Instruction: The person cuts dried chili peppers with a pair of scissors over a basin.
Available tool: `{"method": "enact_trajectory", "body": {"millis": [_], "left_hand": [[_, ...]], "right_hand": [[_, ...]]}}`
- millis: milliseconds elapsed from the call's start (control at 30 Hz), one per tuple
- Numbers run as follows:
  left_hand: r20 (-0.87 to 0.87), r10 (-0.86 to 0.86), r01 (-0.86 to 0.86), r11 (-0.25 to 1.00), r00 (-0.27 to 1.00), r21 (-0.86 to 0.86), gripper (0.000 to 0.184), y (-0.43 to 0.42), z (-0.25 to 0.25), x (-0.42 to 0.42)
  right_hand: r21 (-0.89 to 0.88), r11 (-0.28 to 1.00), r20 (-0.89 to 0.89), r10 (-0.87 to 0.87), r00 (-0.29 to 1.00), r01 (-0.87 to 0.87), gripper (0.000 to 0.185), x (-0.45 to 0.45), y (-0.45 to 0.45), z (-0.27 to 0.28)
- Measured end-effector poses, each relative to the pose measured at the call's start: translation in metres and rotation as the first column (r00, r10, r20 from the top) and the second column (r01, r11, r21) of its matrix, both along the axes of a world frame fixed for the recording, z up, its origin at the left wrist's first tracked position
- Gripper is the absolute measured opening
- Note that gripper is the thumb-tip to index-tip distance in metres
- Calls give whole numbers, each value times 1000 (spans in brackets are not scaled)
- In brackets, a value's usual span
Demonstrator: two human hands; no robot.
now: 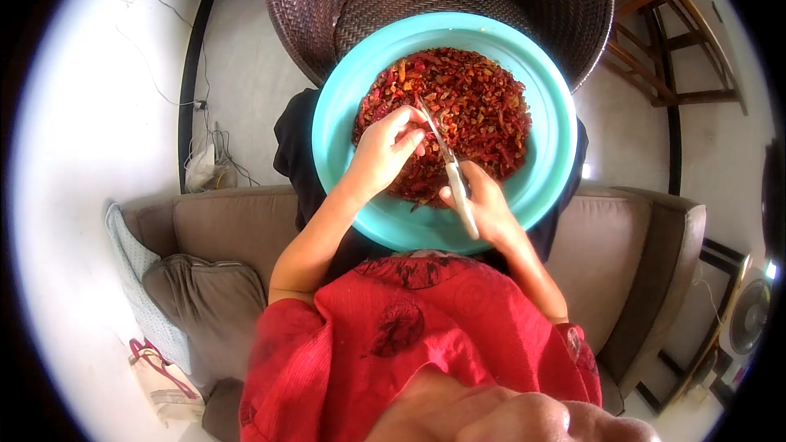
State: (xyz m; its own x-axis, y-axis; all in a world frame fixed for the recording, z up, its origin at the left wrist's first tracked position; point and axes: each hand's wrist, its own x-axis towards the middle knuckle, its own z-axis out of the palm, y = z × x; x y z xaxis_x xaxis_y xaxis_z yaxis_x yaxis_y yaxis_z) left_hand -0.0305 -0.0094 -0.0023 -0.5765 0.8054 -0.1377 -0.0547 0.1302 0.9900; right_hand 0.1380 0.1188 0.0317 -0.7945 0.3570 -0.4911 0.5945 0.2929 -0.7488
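A wide turquoise basin (336, 155) rests on my lap, holding a heap of cut dried red chillies (483, 106). Over the heap, my right hand (485, 200) is closed round the pale handles of a pair of scissors (450, 162), whose blades point up and left. My left hand (393, 147) is just left of the blades, thumb and fingers pinched together close to them. A small reddish piece seems to show at its fingertips, but what the pinch holds is too small to make out.
Behind the basin stands a dark woven round chair (299, 16) with some red bits on its seat. A brown sofa (606, 254) is around me, with a cushion (201, 303) at left. A wooden stool (671, 41) stands back right, cables (202, 106) back left, a fan (749, 317) far right.
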Motion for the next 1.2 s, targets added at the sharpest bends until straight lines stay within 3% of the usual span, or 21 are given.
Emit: {"method": "enact_trajectory", "body": {"millis": [133, 333, 567, 633, 700, 733, 1033, 1100, 1200], "left_hand": [[121, -2, -4, 999, 993, 53, 12, -1, -3, -2], [46, 11, -12, 999, 999, 30, 8, -1, 0, -4], [35, 14, -15, 999, 999, 33, 6, -1, -5, -3], [-11, 14, -15, 999, 1000, -47, 9, -1, -3, -2], [-11, -30, 29, 998, 999, -57, 10, 0, -2, 0], [-9, -73, 72, 995, 997, -66, 12, 0, -2, 1], [-29, -48, 46, 996, 998, -71, 11, -1, 2, 1], [-30, -48, 46, 997, 998, -66, 10, -1, 3, 1], [-45, -62, 58, 995, 997, -79, 8, 0, 5, 0]], "right_hand": [[-107, 994, -96, -9, 995, -1, 51, 5, 0, -15], [-126, 990, -88, -68, 994, 57, 39, 4, -2, -10], [-69, 997, -70, -48, 996, 43, 37, 7, -1, -8], [-67, 997, -78, -47, 996, 42, 39, 7, -1, -9], [140, 990, -107, -18, 994, 33, 42, 7, -2, -8], [140, 990, -107, -20, 994, 35, 42, 7, -2, -6], [57, 998, -52, -20, 998, 23, 43, 6, 1, -8], [-82, 995, 0, -54, 999, 54, 43, 7, 3, -9], [-111, 992, -31, -65, 997, 62, 48, 10, 3, -13]]}}
